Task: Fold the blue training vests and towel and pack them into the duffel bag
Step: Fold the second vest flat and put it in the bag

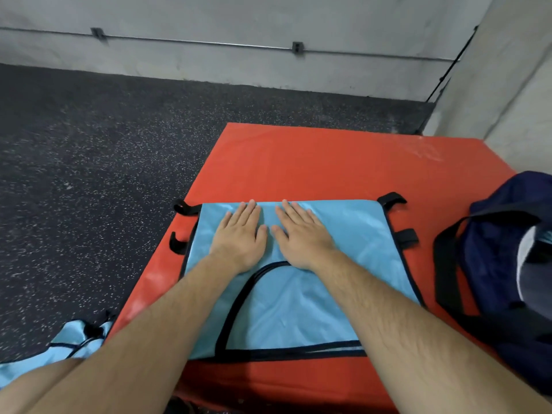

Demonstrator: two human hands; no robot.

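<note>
A dark rubber floor flecked with white fills the left and middle of the view from the head camera. Behind it stands a grey concrete wall, with a thin metal pipe running along it.

A thick red mat lies on the floor, reaching from the centre to the right edge and down to the bottom.

A light blue vest with black edging lies spread flat on the near half of the red mat. Its black-trimmed neck opening curves up toward the wrists. Four short black strap loops stick out from its far corners, two on each side.

A navy duffel bag sits on the right side of the red mat, just beside the vest and partly cut off by the frame. Its mouth gapes open toward the camera. Inside it is something pale grey, and a sliver of light blue cloth shows above that at the frame edge; what either one is cannot be made out. A black carry strap loops around the bag's left side.

A second blue vest lies crumpled at the lower left, on the floor against the edge of the red mat.

Two bare forearms reach in from the bottom. The left hand and right hand rest palm down, side by side, on the far half of the spread vest. Each grip is wide and flat, with fingers straight and close together, pressing the cloth and holding nothing. The thumbs nearly meet in the middle.
</note>
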